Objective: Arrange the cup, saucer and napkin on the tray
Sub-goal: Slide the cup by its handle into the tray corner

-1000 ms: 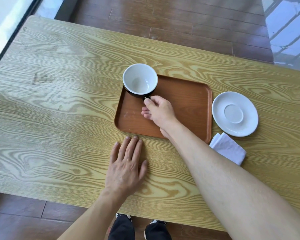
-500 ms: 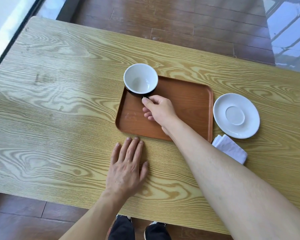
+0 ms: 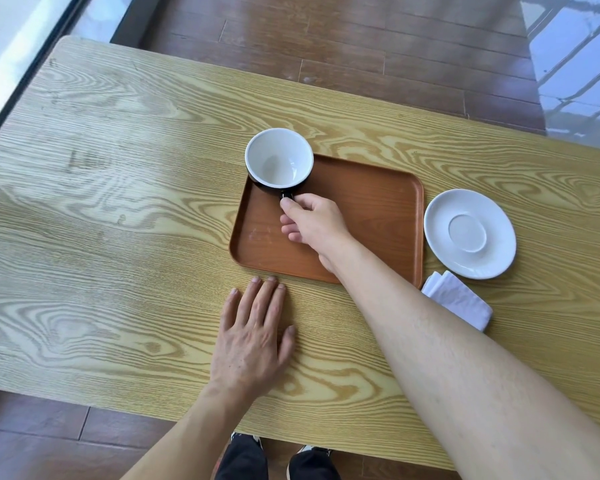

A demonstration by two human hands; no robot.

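Head view: one cup (image 3: 279, 158) at the far-left corner of one tray (image 3: 378, 202), its handle pinched by the right hand (image 3: 314, 221) fingers (image 3: 286, 203). One saucer (image 3: 469, 233) and one napkin (image 3: 459, 299) lie on the counter (image 3: 118, 237), right of the tray. The left hand (image 3: 252, 337) rests flat, fingers loosely spread, holding nothing.

The right hand (image 3: 317, 221) pinches the cup (image 3: 279, 161) handle over the tray's (image 3: 378, 202) far-left corner; the left hand (image 3: 253, 337) lies flat on the table (image 3: 118, 237).

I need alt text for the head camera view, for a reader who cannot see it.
The right hand pinches the handle of a black cup with white inside at the far left corner of a brown rectangular tray. A white round saucer and folded white napkin lie right of the tray; the left hand rests flat on the wooden table.
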